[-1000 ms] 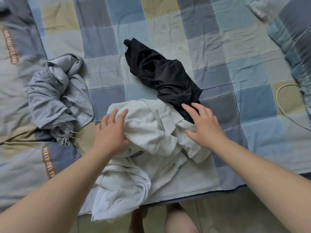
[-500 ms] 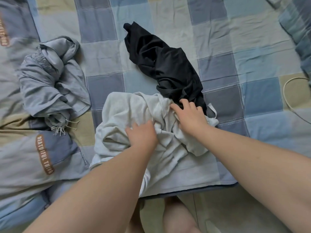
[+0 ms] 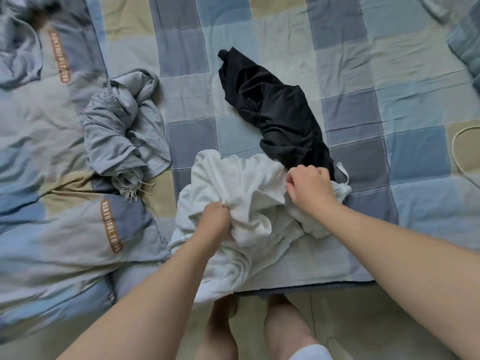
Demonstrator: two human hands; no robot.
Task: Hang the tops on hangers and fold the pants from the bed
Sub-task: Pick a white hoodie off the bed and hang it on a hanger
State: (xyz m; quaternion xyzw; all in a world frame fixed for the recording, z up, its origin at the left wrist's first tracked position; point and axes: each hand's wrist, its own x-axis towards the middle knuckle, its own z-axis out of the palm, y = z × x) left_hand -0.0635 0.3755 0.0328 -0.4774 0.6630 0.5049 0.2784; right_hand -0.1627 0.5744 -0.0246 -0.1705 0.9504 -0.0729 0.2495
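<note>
A crumpled white garment point(image 3: 241, 178) lies at the near edge of the bed, partly hanging over it. My left hand point(image 3: 214, 219) grips a bunched ribbed part of it near its middle. My right hand point(image 3: 310, 189) grips its right side, fingers curled into the cloth. Just behind the white garment a black garment point(image 3: 275, 115) lies twisted, its near end touching the white one. A grey garment point(image 3: 124, 128) with a fringed cord sits bunched up to the left, apart from both hands.
The bed wears a checked blue, grey and beige sheet point(image 3: 389, 100). A quilt with brown lettered strips point(image 3: 52, 229) covers the left side. A pale cord point(image 3: 459, 149) loops at the right edge. My bare legs point(image 3: 280, 326) stand on the tiled floor below.
Both hands went from resting flat on the white garment to gripping it with curled fingers. My left hand moved right toward the garment's middle, and the cloth has bunched up between them.
</note>
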